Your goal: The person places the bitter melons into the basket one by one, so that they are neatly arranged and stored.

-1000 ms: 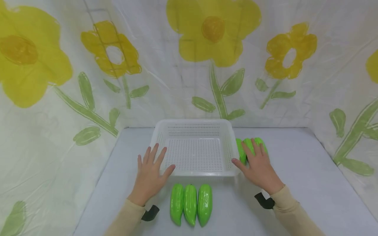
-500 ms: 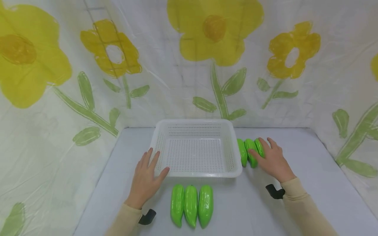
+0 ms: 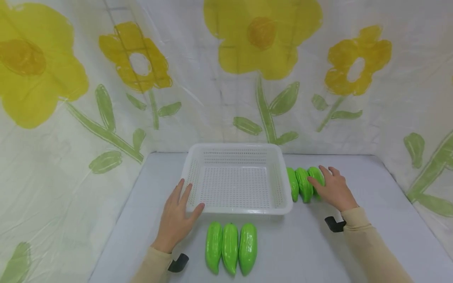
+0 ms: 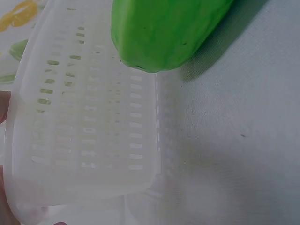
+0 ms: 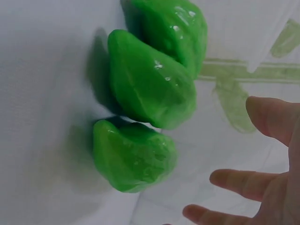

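A white perforated plastic basket point(image 3: 240, 211) stands toward the back of the table with nothing in it. My left hand point(image 3: 175, 220), fingers spread, is at its front left corner; in the left wrist view fingertips point(image 4: 3, 107) appear by the rim, and whether they press it is unclear. Right of the basket, three glossy, long green vegetables point(image 3: 304, 184) lie side by side, the leftmost partly hidden by the basket. My right hand point(image 3: 336, 192) is beside the rightmost green vegetable point(image 5: 133, 157), fingers extended and holding nothing. Their exact kind is unclear.
Three more green vegetables point(image 3: 230, 249) lie in a row in front of the basket, pointed ends toward me. A white curtain point(image 3: 198, 118) painted with yellow flowers encloses the back and sides of the white-covered table point(image 3: 293, 251).
My right hand has moved right, from over the right-hand green vegetables to their right side. My left hand has drawn slightly back from over the basket toward its front left corner.
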Tool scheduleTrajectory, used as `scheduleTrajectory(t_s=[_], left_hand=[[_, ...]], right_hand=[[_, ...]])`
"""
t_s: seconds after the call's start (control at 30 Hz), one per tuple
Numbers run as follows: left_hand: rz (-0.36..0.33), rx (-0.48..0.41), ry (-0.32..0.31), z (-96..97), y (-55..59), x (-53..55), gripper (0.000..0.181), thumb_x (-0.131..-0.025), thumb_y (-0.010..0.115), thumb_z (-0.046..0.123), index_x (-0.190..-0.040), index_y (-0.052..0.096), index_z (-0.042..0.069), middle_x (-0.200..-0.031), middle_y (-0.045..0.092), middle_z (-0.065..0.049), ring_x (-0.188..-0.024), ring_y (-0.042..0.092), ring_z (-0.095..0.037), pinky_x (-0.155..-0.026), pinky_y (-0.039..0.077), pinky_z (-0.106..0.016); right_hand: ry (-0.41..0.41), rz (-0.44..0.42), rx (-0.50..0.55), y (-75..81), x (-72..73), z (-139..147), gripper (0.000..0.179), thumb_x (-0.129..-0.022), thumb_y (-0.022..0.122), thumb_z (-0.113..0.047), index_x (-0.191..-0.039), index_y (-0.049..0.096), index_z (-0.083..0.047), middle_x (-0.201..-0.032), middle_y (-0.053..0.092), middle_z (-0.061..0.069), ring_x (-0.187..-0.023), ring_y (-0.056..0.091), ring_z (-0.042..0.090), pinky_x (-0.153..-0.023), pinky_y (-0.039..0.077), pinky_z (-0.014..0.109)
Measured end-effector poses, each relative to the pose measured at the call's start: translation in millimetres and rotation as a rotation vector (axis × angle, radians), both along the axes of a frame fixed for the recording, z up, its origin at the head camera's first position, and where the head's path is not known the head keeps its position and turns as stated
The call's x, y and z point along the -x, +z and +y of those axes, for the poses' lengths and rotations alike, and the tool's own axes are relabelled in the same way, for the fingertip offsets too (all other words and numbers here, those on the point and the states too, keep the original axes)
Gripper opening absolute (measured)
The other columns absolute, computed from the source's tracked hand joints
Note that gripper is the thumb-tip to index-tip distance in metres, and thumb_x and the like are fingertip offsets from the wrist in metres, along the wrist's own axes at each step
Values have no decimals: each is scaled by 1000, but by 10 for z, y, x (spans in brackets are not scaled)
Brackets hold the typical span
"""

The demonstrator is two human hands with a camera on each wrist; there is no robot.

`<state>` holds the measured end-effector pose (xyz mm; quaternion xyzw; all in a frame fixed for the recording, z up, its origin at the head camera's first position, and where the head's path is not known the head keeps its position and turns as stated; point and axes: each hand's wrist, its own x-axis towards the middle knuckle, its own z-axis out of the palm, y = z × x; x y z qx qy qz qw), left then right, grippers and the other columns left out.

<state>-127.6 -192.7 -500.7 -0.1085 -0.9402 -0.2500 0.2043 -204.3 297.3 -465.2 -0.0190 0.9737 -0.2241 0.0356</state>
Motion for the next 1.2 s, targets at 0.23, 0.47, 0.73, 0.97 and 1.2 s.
scheduleTrajectory(t_s=[0.23,0.47,0.73,0.97,1.2], left_hand=[[26,4,-3,-12,-23,0,77,-94,73,42,-154,47,1,-166,33,-22,-146,42,-47,-114,37,-65],[23,-1,-1,-14,-22,-8,78,-94,73,42,-154,46,1,-167,33,-22,-146,42,-47,-114,38,-65],[32,6,4,-16,-33,-1,80,-94,73,43,-156,44,2,-167,33,-21,-146,43,-46,-115,38,-64],[54,2,-5,-13,-38,-2,80,-93,72,43,-155,45,1,-167,34,-21,-143,46,-47,-112,40,-66],[51,2,-4,-14,-32,-2,80,-93,73,41,-155,45,0,-166,34,-21,-141,48,-48,-111,41,-65]], right_hand=[[7,6,-26,-101,111,89,83,-108,44,-53,-155,30,14,-152,24,51,-131,30,75,-100,35,83],[16,-8,-25,-150,214,174,79,-108,48,-46,-153,32,17,-146,31,53,-129,37,71,-101,39,79],[7,-93,-26,-244,348,309,77,-109,43,-46,-154,30,15,-141,35,53,-128,40,67,-101,41,76],[40,-116,19,-241,422,348,73,-109,47,-43,-155,33,12,-133,53,46,-122,53,61,-97,47,71],[54,-172,44,-230,476,363,73,-109,48,-45,-157,33,8,-138,51,46,-124,54,61,-96,48,71]])
